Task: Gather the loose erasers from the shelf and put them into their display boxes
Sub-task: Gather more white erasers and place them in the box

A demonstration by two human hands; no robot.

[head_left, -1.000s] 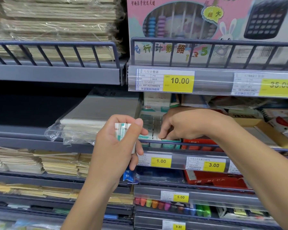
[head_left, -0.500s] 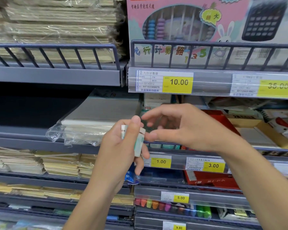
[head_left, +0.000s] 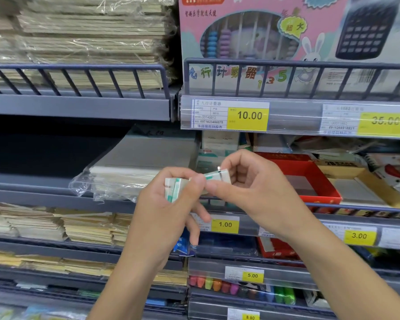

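White-and-green erasers [head_left: 174, 189] sit stacked in the left hand [head_left: 164, 211] at the centre of the frame, its fingers curled round them. Just to the right, the right hand [head_left: 247, 192] pinches another eraser [head_left: 218, 176] between thumb and fingers, touching the left thumb. Behind the hands, a red display box [head_left: 310, 179] stands on the shelf [head_left: 356, 207] at right of centre.

1. Left hand [head_left: 164, 204]: raised at mid-frame, back toward camera, fingers curled, thumb tip pressed forward in a pinch.
2. Right hand [head_left: 247, 188]: just beside it, fingers curled, thumb meeting the left thumb tip.
3. Both forearms rise from the bottom edge, bare, converging.
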